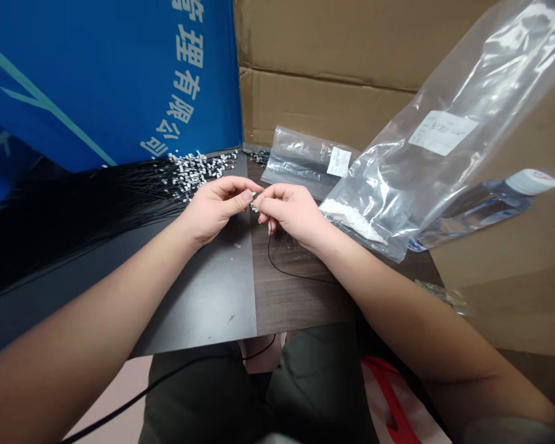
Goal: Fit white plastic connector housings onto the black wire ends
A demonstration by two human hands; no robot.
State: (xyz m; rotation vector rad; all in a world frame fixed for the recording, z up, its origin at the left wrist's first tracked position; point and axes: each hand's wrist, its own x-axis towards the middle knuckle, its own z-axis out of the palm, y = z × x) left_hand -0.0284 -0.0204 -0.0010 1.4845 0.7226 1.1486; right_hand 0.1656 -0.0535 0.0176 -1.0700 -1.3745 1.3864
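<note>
My left hand (215,206) and my right hand (290,213) meet over the dark table (277,296), fingertips pinched together on a tiny white connector (254,198). A thin black wire (287,268) hangs from my right hand's pinch, curves across the table and drops off the front edge. To the left lies a fanned bundle of black wires (74,209) tipped with several white connectors (197,169).
A large clear plastic bag (425,166) holding white pieces leans at right, with a smaller clear bag (305,160) behind my hands. A water bottle (490,206) lies against cardboard boxes (333,68). A blue panel (111,80) stands at back left.
</note>
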